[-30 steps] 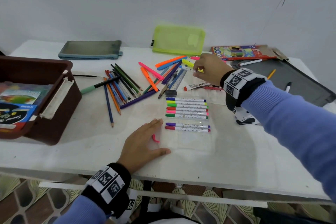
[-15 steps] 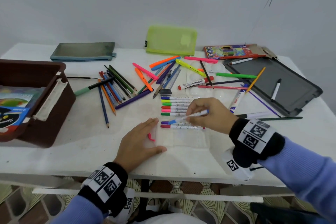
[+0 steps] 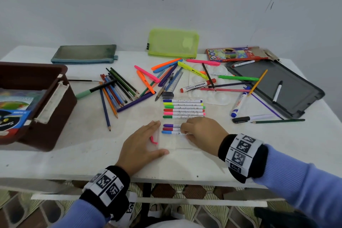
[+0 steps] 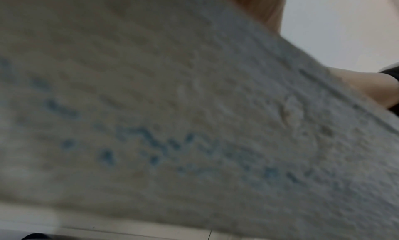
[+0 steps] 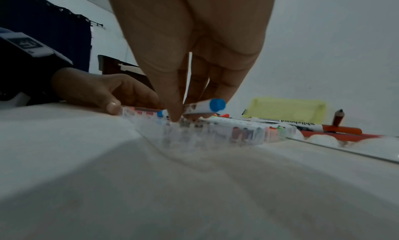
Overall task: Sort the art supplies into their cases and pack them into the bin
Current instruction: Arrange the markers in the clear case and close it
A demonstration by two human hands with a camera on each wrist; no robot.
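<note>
Near the front edge of the white table [image 3: 55,161], a clear marker case [image 3: 175,142] lies flat with a row of markers in it. From the head view, the right hand [image 3: 201,133] covers most of a blue marker [image 3: 169,132] at the near end of the row. Only the right wrist view shows the pinch: thumb and fingers [image 5: 172,96] curl down and hold the blue marker [image 5: 205,107] just over the case [image 5: 215,134]. The left wrist view is a blur of table. The left hand [image 3: 142,146] lies flat, fingers straight, pressing the case's left edge. The brown bin [image 3: 46,116] sits at the table's left edge.
</note>
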